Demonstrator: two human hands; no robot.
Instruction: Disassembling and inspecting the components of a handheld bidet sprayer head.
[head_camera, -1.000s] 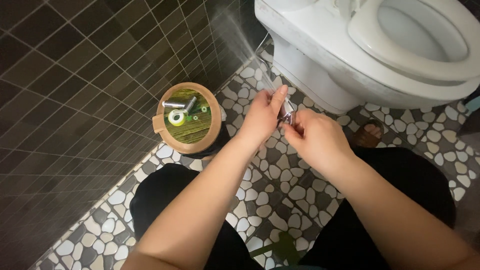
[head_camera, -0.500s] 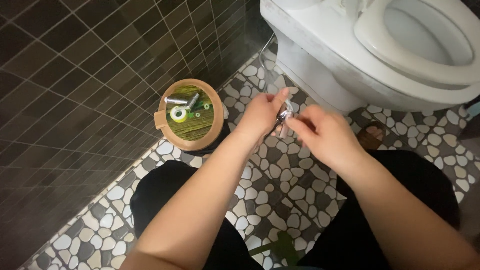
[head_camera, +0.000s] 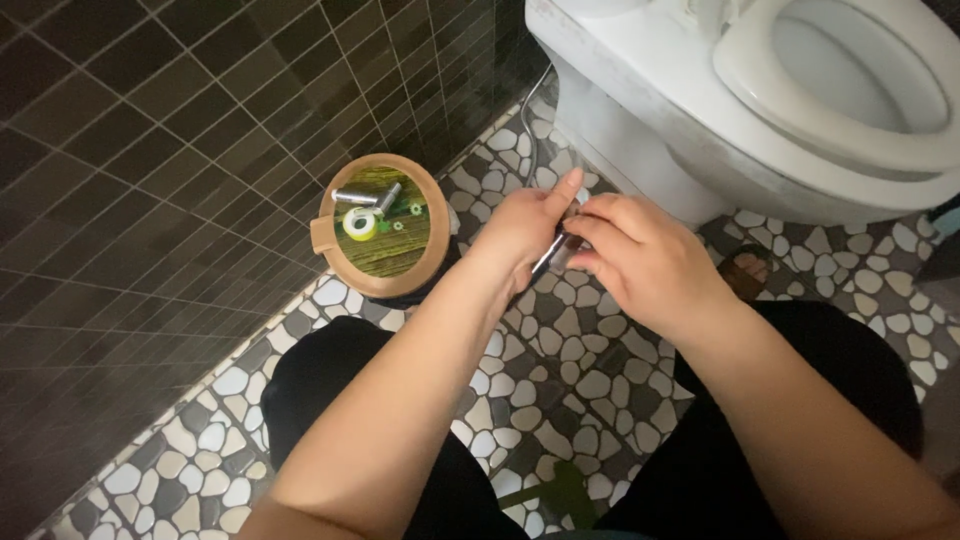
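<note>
While kneeling beside the toilet (head_camera: 640, 110), both hands are pinching a small metal fitting (head_camera: 549, 252), left hand (head_camera: 525, 228) steadying, right hand (head_camera: 640, 262) gripping its end.

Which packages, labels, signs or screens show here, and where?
No packages, signs or screens.
Closest thing: round lid with a tan rim and a green patterned face, on the floor by the dark tiled wall, left of the left hand.
On it: small roll of tape, white and yellow-green.

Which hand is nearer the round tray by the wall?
Left. The left hand is just right of the tray; the right hand lies farther right, beyond it.
</note>
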